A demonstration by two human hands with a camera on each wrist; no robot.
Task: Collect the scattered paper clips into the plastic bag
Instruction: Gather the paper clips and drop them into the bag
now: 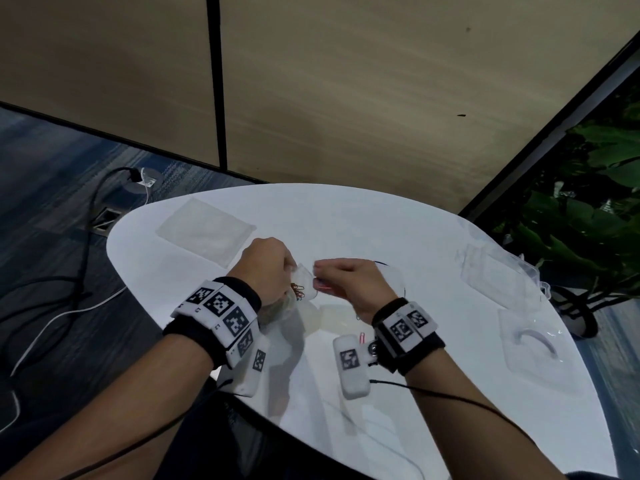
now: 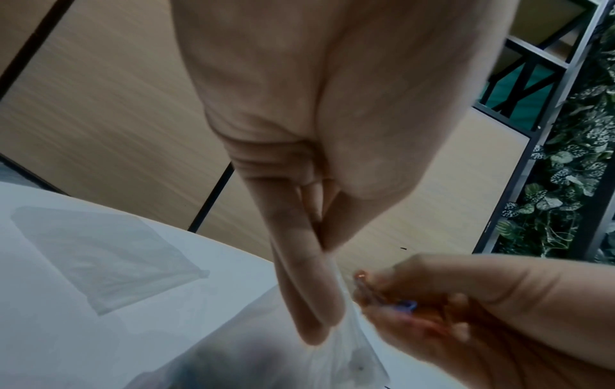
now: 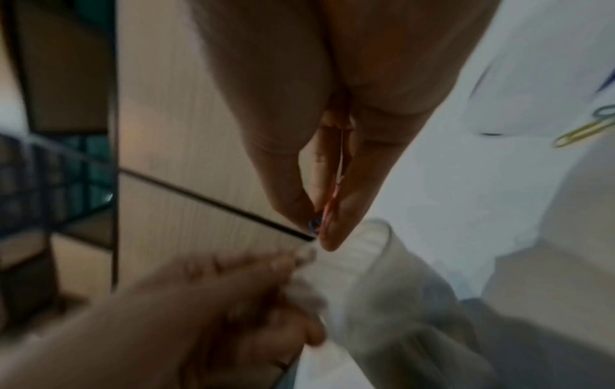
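Note:
My left hand (image 1: pixel 289 268) pinches the top edge of a small clear plastic bag (image 1: pixel 306 292) and holds it up over the white table (image 1: pixel 398 230). Several coloured paper clips (image 1: pixel 298 291) lie inside the bag. My right hand (image 1: pixel 317 277) is just right of the bag's mouth and pinches a few paper clips (image 3: pixel 324 210), one of them blue (image 2: pixel 406 305). In the left wrist view my left hand (image 2: pixel 319 289) grips the plastic bag (image 2: pixel 346 363). A pink clip (image 1: pixel 362 337) lies on the table near my right wrist. A yellow clip (image 3: pixel 579 133) lies further off.
A second clear bag (image 1: pixel 204 230) lies flat at the table's back left. Clear plastic boxes (image 1: pixel 495 271) (image 1: pixel 530 344) sit near the right edge. White tracker modules (image 1: pixel 349 365) rest by my wrists. Cables cross the floor (image 1: pixel 86 265) on the left; a plant (image 1: pixel 588 209) stands at right.

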